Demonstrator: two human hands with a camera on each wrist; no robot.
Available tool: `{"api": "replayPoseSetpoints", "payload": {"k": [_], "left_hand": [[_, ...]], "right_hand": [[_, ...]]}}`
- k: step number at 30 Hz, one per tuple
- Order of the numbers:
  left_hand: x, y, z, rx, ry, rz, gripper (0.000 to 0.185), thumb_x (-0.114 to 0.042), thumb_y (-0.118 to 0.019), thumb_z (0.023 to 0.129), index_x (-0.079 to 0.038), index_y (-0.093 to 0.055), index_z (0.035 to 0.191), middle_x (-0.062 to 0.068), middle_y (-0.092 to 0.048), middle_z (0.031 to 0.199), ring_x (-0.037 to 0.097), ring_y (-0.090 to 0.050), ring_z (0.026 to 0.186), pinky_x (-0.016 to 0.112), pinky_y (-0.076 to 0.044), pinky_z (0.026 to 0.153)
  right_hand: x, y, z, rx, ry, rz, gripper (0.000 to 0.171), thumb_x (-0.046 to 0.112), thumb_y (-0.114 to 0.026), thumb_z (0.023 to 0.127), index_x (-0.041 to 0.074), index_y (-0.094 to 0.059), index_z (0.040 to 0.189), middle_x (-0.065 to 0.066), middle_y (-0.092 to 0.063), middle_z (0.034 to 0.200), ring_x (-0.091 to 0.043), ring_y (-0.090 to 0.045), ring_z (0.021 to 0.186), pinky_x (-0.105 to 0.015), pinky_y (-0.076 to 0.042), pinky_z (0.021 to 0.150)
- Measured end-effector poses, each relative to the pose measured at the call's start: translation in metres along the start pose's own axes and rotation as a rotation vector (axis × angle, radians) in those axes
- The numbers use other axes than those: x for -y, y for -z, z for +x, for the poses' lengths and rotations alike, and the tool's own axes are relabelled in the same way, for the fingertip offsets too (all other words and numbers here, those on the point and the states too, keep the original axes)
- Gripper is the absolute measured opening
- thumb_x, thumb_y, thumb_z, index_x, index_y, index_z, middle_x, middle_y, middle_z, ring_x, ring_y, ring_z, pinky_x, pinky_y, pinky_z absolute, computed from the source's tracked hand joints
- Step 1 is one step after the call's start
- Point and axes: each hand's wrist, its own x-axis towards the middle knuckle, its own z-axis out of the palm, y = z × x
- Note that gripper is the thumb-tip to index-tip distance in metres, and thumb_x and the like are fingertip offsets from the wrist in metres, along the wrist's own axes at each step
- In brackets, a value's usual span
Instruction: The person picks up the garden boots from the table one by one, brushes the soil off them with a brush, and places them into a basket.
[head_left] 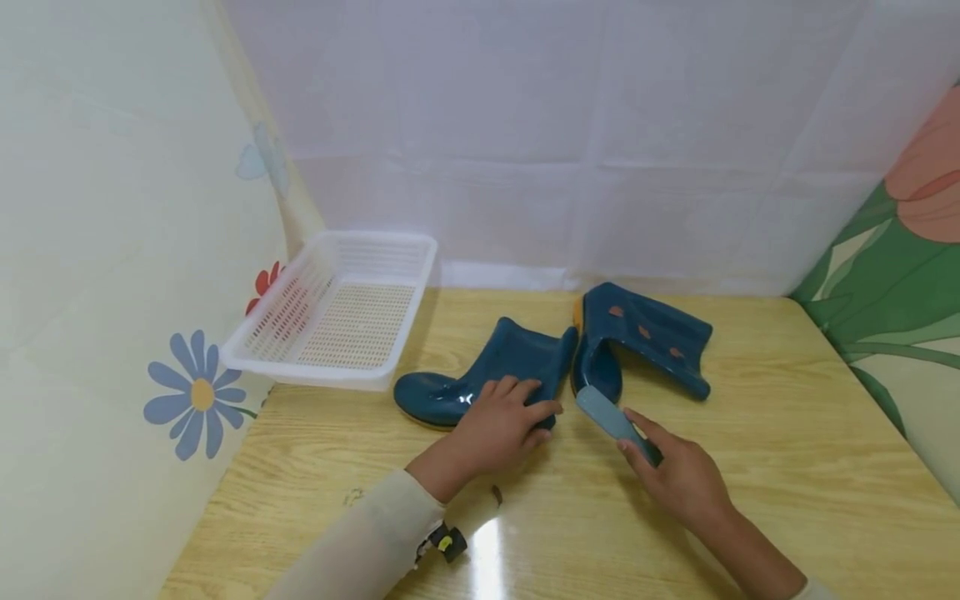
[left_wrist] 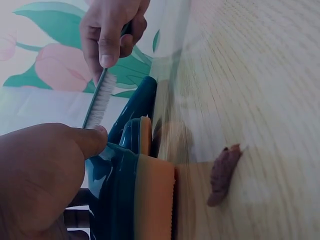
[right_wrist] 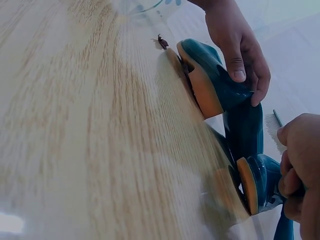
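A dark teal rubber boot with an orange sole lies on the table, its toe pointing left. My left hand grips it near the heel, thumb on the near side and fingers across the top. The second boot, with small reddish marks on its shaft, lies tipped over to the right. My right hand holds a brush by its handle, with the blue-grey back upward. The pale bristles show in the left wrist view. In the head view the brush tip overlaps the second boot's toe.
A white perforated plastic basket stands at the back left by the wall. A small shrivelled brown piece lies on the wood-grain table near the first boot. A white sheet hangs behind.
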Motion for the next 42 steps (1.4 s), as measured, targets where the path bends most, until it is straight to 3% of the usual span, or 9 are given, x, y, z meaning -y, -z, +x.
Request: {"api": "replayPoseSetpoints", "payload": {"k": [5,13,18,22,29,33,37,42], "left_hand": [[0.0,0.001,-0.002,-0.014,-0.013,-0.02,0.036,-0.038,-0.061,0.104,-0.03,-0.063,0.139,0.012,-0.053,0.146,0.032,-0.049,0.129,0.052,-0.041,0.102],[-0.001,0.008,-0.004,0.01,0.005,0.042,0.026,-0.044,-0.056,0.105,-0.031,-0.063,0.126,0.01,-0.057,0.137,0.028,-0.052,0.124,0.046,-0.041,0.098],[-0.005,0.013,0.014,0.079,0.082,0.037,0.046,-0.056,-0.04,0.107,-0.032,-0.059,0.141,0.007,-0.056,0.116,0.022,-0.052,0.099,0.04,-0.039,0.083],[-0.011,0.015,0.033,0.192,0.159,0.067,0.052,-0.06,-0.034,0.106,-0.035,-0.053,0.148,0.008,-0.055,0.112,0.024,-0.049,0.094,0.042,-0.042,0.082],[-0.021,0.015,0.058,0.366,0.27,0.125,0.037,-0.045,-0.042,0.108,-0.033,-0.064,0.136,0.009,-0.06,0.109,0.026,-0.05,0.091,0.046,-0.046,0.078],[-0.024,0.017,0.069,0.417,0.322,0.148,0.031,-0.04,-0.051,0.104,-0.025,-0.073,0.12,0.007,-0.061,0.101,0.025,-0.053,0.084,0.044,-0.05,0.069],[-0.027,0.02,0.076,0.414,0.34,0.169,0.025,-0.037,-0.06,0.1,-0.016,-0.073,0.097,0.005,-0.059,0.087,0.021,-0.055,0.073,0.039,-0.048,0.058],[-0.029,0.026,0.076,0.37,0.326,0.212,0.014,-0.028,-0.063,0.101,-0.017,-0.072,0.103,0.005,-0.059,0.089,0.02,-0.055,0.072,0.037,-0.049,0.057]], "right_hand": [[0.0,0.0,0.001,-0.005,0.009,-0.005,0.05,0.032,-0.07,0.099,0.013,-0.06,0.144,0.009,-0.036,0.056,-0.006,-0.027,0.048,-0.025,-0.024,0.048],[-0.002,-0.001,0.0,-0.016,0.02,0.002,0.049,0.032,-0.07,0.099,0.013,-0.061,0.143,0.01,-0.033,0.055,-0.005,-0.026,0.047,-0.024,-0.024,0.046],[-0.003,0.0,0.001,-0.022,0.026,-0.013,0.049,0.032,-0.071,0.099,0.014,-0.061,0.143,0.009,-0.035,0.055,-0.006,-0.027,0.047,-0.025,-0.024,0.047],[-0.004,-0.001,0.001,-0.012,0.011,-0.007,0.049,0.031,-0.071,0.099,0.013,-0.061,0.144,0.008,-0.04,0.057,-0.008,-0.031,0.048,-0.026,-0.025,0.048],[-0.006,-0.006,0.001,-0.008,-0.001,0.01,0.049,0.029,-0.071,0.098,0.012,-0.061,0.143,0.009,-0.04,0.056,-0.008,-0.032,0.048,-0.026,-0.025,0.047],[-0.007,-0.007,0.0,-0.019,0.003,0.009,0.048,0.029,-0.072,0.098,0.012,-0.062,0.142,0.009,-0.039,0.056,-0.009,-0.032,0.048,-0.026,-0.025,0.047],[-0.008,-0.006,0.0,-0.017,-0.003,0.012,0.048,0.03,-0.071,0.099,0.012,-0.062,0.142,0.009,-0.039,0.056,-0.009,-0.033,0.049,-0.027,-0.025,0.048],[-0.009,-0.005,0.0,-0.01,-0.013,0.007,0.048,0.033,-0.069,0.1,0.013,-0.062,0.143,0.009,-0.039,0.057,-0.009,-0.032,0.048,-0.026,-0.026,0.047]]}}
